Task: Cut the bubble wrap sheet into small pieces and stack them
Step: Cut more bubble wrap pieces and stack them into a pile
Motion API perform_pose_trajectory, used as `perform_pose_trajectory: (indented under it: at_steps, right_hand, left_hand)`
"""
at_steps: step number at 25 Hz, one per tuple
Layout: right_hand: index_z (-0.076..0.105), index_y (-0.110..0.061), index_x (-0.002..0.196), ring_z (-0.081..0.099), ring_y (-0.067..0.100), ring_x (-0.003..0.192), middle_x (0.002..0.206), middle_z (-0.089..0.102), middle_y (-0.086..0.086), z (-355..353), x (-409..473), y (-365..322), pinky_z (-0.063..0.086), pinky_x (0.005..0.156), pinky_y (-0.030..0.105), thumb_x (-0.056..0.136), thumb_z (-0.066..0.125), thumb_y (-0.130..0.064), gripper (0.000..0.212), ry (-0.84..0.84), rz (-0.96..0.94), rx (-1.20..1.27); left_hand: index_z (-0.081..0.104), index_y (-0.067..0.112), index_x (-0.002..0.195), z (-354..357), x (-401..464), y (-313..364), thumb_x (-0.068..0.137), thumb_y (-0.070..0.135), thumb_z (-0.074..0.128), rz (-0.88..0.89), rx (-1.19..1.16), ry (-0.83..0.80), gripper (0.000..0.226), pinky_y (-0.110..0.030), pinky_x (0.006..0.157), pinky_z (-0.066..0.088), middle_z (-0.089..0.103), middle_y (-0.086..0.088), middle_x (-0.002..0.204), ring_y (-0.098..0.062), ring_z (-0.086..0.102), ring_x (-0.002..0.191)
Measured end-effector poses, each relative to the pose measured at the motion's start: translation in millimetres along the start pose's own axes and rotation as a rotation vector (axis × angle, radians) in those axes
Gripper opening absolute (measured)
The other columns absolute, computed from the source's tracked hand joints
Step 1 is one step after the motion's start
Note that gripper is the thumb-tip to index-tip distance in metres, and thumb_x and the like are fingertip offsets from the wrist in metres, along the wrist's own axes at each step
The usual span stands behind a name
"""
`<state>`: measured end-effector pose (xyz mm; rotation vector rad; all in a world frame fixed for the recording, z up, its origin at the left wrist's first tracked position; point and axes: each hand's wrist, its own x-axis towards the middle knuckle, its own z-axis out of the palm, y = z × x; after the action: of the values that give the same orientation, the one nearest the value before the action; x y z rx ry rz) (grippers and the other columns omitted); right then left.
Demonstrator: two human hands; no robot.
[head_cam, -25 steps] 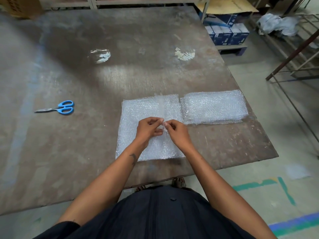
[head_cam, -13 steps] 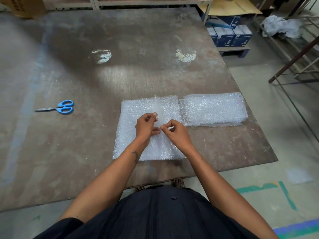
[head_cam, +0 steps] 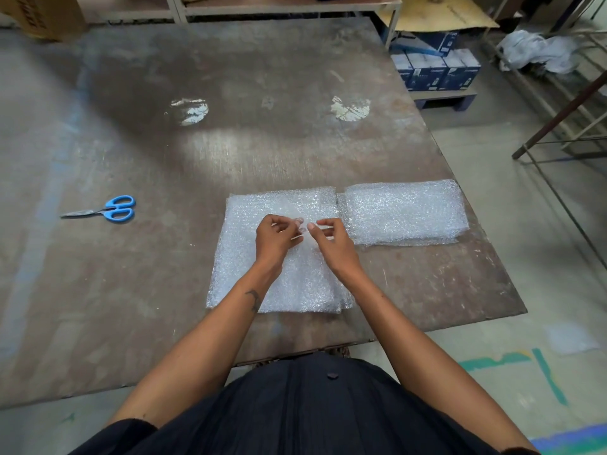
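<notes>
Far beyond the hands and off to their right, dark blue boxes (head_cam: 437,68) sit on a low pallet (head_cam: 446,99) beneath flat cardboard (head_cam: 440,14). Further right, crumpled white cloth (head_cam: 538,52) lies on a metal rack (head_cam: 578,103).

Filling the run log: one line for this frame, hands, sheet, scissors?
left hand pinching bubble wrap sheet | right hand pinching same sheet | scissors idle on table | stack right of sheet

Head camera looks steeply down over table (head_cam: 138,290).
</notes>
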<state>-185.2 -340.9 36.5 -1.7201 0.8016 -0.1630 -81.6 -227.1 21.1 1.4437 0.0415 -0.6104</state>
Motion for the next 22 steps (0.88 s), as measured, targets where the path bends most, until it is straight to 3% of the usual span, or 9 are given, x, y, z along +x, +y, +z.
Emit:
perform_pose_trajectory:
  at_steps: [2,5,9,12,16,18,21,22]
  right_hand:
    - [0.054,-0.027,0.133,0.068,0.005,0.094,0.111,0.069,-0.008,-0.1,15.2,-8.7,0.045,0.072,0.023,0.098,0.068,-0.057,0.048,0.022,-0.027,-0.097]
    - [0.060,-0.021,0.125,0.073,0.017,0.080,0.104,0.075,0.004,-0.3,48.6,-10.1,0.054,0.069,0.031,0.098,0.074,-0.032,0.032,0.086,0.051,-0.108]
    - [0.061,-0.014,0.117,0.068,0.019,0.072,0.092,0.072,0.007,-2.3,60.0,0.9,0.055,0.065,0.035,0.099,0.071,-0.015,0.020,0.150,0.046,-0.211]
    - [0.056,-0.014,0.106,0.064,0.022,0.073,0.087,0.064,0.004,4.0,57.3,8.1,0.050,0.060,0.039,0.101,0.057,-0.003,0.012,0.227,-0.068,-0.367]
    - [0.062,-0.010,0.105,0.053,0.014,0.076,0.098,0.049,-0.004,4.4,55.1,-1.2,0.039,0.061,0.035,0.105,0.035,-0.006,0.027,0.187,-0.066,-0.406]
    - [0.059,-0.011,0.112,0.054,0.018,0.079,0.106,0.049,0.000,1.1,48.8,-1.8,0.043,0.066,0.037,0.105,0.038,-0.006,0.023,0.139,-0.152,-0.569]
    - [0.056,-0.005,0.130,0.056,0.037,0.114,0.140,0.048,0.020,12.4,39.2,-4.9,0.048,0.090,0.049,0.099,0.056,-0.002,0.031,0.145,-0.319,-0.902]
    - [0.057,-0.008,0.136,0.053,0.037,0.124,0.147,0.046,0.019,18.9,32.1,-14.5,0.045,0.099,0.050,0.102,0.061,-0.011,0.035,0.105,-0.424,-0.921]
  left_hand:
    - [0.059,0.007,0.121,-0.9,-1.3,-0.2,0.092,0.008,0.082,0.019,0.016,-0.052,0.037,-0.039,0.087,0.065,0.077,-0.018,0.102,-0.030,0.077,0.097]
    - [0.065,0.008,0.124,-1.2,1.8,2.8,0.098,0.003,0.068,0.011,-0.027,0.002,0.027,-0.041,0.090,0.064,0.073,-0.014,0.094,-0.028,0.075,0.092]
    - [0.065,0.007,0.102,-12.7,-4.9,12.4,0.101,0.008,0.062,-0.031,-0.285,0.171,0.003,-0.047,0.087,0.064,0.060,-0.005,0.076,-0.025,0.071,0.081]
    - [0.061,0.009,0.094,-30.5,-14.4,10.4,0.101,0.006,0.061,-0.004,-0.420,0.250,0.008,-0.048,0.084,0.064,0.059,-0.004,0.075,-0.027,0.071,0.078]
    - [0.053,0.011,0.097,-57.6,-20.7,5.0,0.103,0.006,0.053,0.006,-0.558,0.388,0.007,-0.048,0.073,0.064,0.058,-0.012,0.095,-0.028,0.075,0.081]
    - [0.053,0.011,0.100,-69.6,-22.6,5.5,0.106,0.007,0.052,0.012,-0.564,0.440,0.007,-0.048,0.068,0.064,0.065,-0.011,0.100,-0.031,0.075,0.085]
    - [0.051,0.011,0.103,-73.0,-30.1,8.5,0.108,0.016,0.059,0.029,-0.502,0.308,0.011,-0.054,0.077,0.066,0.067,-0.009,0.110,-0.036,0.077,0.101]
    - [0.051,0.011,0.101,-69.9,-35.1,9.3,0.107,0.018,0.062,0.045,-0.459,0.243,0.014,-0.054,0.080,0.065,0.066,-0.009,0.109,-0.035,0.076,0.104]
